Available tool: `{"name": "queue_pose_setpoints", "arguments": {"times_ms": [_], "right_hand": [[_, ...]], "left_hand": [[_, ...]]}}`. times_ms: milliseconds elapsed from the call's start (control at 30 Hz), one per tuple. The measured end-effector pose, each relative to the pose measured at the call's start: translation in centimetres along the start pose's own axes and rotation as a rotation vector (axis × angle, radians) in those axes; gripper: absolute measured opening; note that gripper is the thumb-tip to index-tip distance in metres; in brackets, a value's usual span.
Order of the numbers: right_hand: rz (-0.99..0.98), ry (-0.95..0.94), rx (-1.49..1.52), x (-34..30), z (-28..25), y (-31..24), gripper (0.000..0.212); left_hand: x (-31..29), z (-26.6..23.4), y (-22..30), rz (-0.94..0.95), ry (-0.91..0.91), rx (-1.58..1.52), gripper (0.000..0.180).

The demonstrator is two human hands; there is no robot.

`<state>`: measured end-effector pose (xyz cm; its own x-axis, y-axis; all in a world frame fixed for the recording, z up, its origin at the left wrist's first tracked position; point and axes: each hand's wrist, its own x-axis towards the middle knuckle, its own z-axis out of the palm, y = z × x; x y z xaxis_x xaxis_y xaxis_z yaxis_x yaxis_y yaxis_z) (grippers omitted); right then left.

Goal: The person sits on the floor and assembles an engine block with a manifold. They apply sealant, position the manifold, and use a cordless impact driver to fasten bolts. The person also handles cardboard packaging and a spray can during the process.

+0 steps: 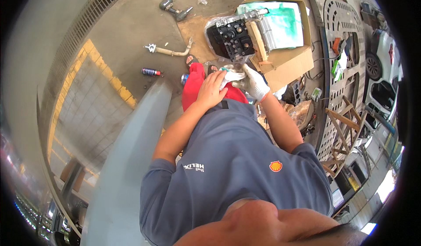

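White fabric (234, 76) is lying bunched above the red trousers (191, 92); the bare left hand (212, 88) is grasping it, while the gloved right hand (257, 85) is touching it, whether gripping I cannot tell. Beyond, a black engine (230, 36) is resting near a cardboard box (291, 66).

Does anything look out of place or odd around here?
A few things, perhaps. The right hand wears a white glove while the left hand is bare: mismatched. The white sheet in the cardboard box has green blotches, maybe stains. A bent pipe lies loose on the ground, where someone might trip.
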<state>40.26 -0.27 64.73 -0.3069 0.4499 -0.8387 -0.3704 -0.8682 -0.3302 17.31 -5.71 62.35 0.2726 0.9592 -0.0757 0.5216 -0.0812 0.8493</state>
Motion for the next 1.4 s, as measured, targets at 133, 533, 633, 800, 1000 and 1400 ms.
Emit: {"name": "queue_pose_setpoints", "arguments": {"times_ms": [133,533,633,800,1000,1400], "right_hand": [[-0.063,-0.038,0.109,0.8,-0.5,0.7,0.053],[-0.297,0.023,-1.043,-2.9,-2.8,6.2,0.057],[-0.349,0.053,-1.126,-4.9,-2.1,7.5,0.051],[-0.322,0.066,-1.236,-6.3,-6.6,10.3,0.042],[-0.424,0.144,-1.032,-5.5,-12.4,13.0,0.049],[-0.741,0.073,-1.337,-7.5,-13.2,16.1,0.027]], "left_hand": [[-0.1,-0.1,-1.7,-0.069,0.034,-0.138,0.056],[-1.0,4.5,-2.5,-0.552,-0.041,-0.818,0.032],[-2.0,6.5,-0.3,-0.588,-0.147,-0.829,0.032],[-4.5,9.7,0.8,-0.621,-0.038,-0.371,0.029],[-5.5,12.0,9.6,0.250,-0.043,0.060,0.037],[-4.0,18.7,6.2,-0.637,-0.062,-1.119,0.028]]}}
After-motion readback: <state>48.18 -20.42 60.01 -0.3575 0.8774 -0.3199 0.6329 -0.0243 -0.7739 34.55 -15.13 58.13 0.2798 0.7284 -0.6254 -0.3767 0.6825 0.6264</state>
